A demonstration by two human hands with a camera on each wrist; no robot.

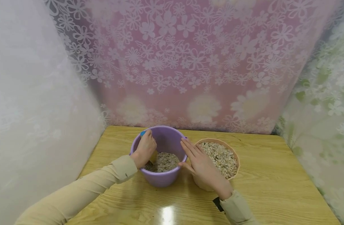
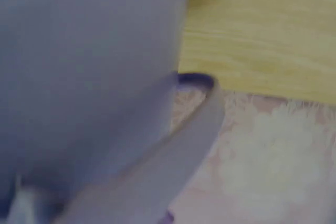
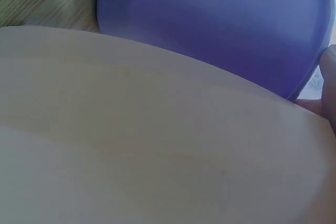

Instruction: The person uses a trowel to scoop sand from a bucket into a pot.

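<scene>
Reaching into a purple bucket [image 1: 163, 179], my left hand [image 1: 146, 148] grips a trowel with a blue handle end [image 1: 142, 133], its lower part down at the grainy gravel mix [image 1: 167, 161] inside. Fingers extended, my right hand [image 1: 201, 164] rests at the bucket's right rim, thumb at the near side. Under and beside that hand stands a peach-coloured pot [image 1: 237, 162] filled with the same pale gravel. The left wrist view shows the bucket's outer wall [image 2: 94, 51] and a curved strip at its side, blurred. In the right wrist view, the pot's wall [image 3: 131, 129] covers most of the frame.
Both containers stand on a wood-grain table [image 1: 273, 175], bucket left and pot right, close together. A pink floral curtain [image 1: 188, 78] hangs behind the table's far edge. Pale sheets hang to the left [image 1: 42, 109] and right [image 1: 326, 125].
</scene>
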